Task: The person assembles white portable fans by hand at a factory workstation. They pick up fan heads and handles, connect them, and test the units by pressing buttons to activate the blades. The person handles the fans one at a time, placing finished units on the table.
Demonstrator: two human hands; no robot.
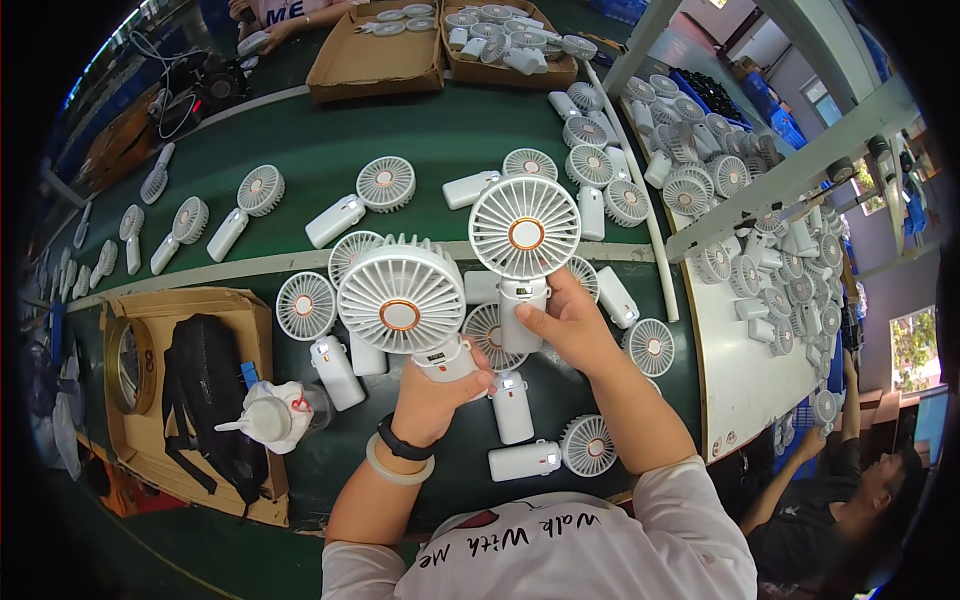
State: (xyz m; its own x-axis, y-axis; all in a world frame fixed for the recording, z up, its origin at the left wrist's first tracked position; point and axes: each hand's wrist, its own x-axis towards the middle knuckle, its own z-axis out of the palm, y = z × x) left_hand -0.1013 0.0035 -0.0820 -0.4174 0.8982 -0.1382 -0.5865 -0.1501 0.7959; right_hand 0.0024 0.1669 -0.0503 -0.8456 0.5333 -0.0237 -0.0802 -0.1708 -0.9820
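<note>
My left hand is wrapped round the handle of a white handheld fan, its round grille facing up with a copper-coloured ring at the centre. In my right hand is a second white handheld fan, held upright by its handle with the thumb on the front. The two fans are raised side by side over the green work table. Beneath and around them lie several more such fans, among them one by my left wrist and one near my right forearm.
A cardboard tray at left holds a black bag and a roll of tape; a bottle stands beside it. Fans line the far belt. Boxes sit beyond. Right, a white table bears heaped fans; a co-worker reaches there.
</note>
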